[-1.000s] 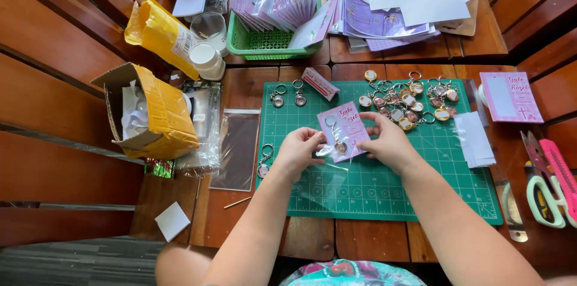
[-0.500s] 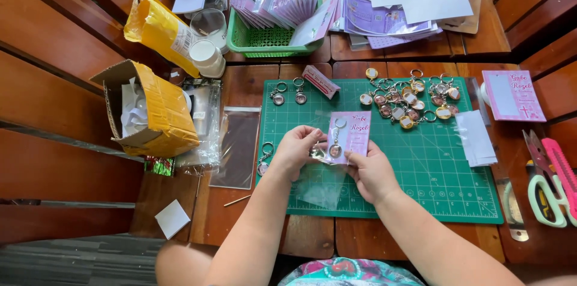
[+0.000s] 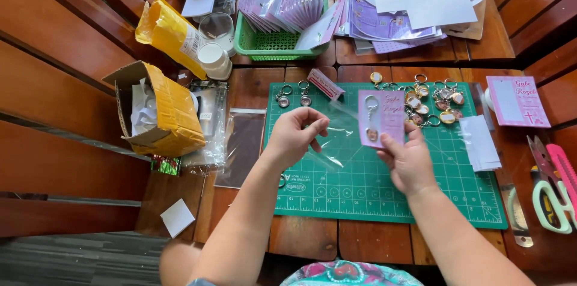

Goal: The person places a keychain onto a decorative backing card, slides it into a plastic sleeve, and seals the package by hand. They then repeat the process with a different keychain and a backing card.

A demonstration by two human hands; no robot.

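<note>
Wooden slat bench [image 3: 78,51] with a green cutting mat [image 3: 384,190] laid on it, and that's where everything is going on. Right hand [image 3: 410,163] is closed around the bottom of a small purple card [image 3: 381,119] with a keyring fixed to it, holding it upright just above the mat. Left hand [image 3: 296,136] pinches the edge of a clear plastic sleeve [image 3: 336,136] that runs across toward the card. Loose keyrings [image 3: 434,103] are piled on the mat's far right corner. Behind the mat sits a green basket [image 3: 282,45] full of cards, with an open cardboard box [image 3: 157,112] off to the left and scissors [image 3: 556,202] on the right.
</note>
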